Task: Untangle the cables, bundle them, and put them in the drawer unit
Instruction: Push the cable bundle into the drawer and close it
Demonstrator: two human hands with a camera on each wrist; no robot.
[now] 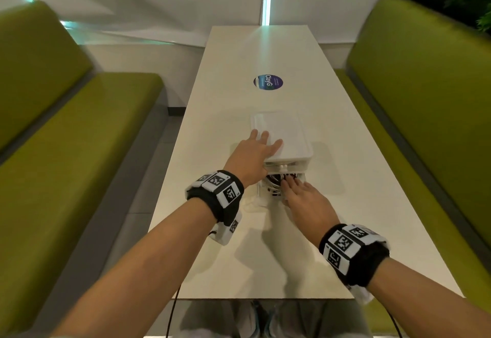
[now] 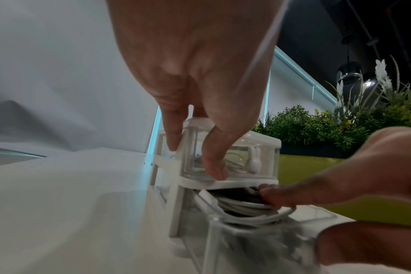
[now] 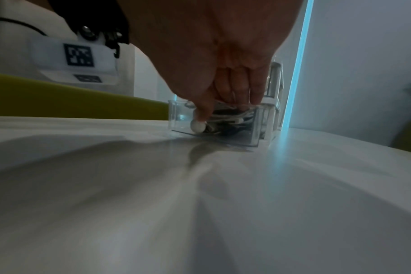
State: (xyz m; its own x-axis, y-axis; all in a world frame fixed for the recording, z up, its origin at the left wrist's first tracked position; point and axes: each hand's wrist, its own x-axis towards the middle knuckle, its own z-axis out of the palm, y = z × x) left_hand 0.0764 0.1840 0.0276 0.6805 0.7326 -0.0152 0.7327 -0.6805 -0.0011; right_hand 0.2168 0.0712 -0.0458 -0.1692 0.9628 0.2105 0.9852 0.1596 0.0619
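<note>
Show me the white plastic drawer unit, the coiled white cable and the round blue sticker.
White plastic drawer unit (image 1: 281,130): head view, on its flat top.
Coiled white cable (image 2: 244,205): left wrist view, on its loops.
Round blue sticker (image 1: 268,82): head view, on its centre.

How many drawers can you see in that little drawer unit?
2: the upper drawer shut, with the rabbit knob; the lower drawer pulled out, cables inside. None lower seems hidden.

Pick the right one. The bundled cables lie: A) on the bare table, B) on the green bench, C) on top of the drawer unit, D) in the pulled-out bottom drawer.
D: the cables sit inside the open bottom drawer, with the right hand pressing on them.
</note>
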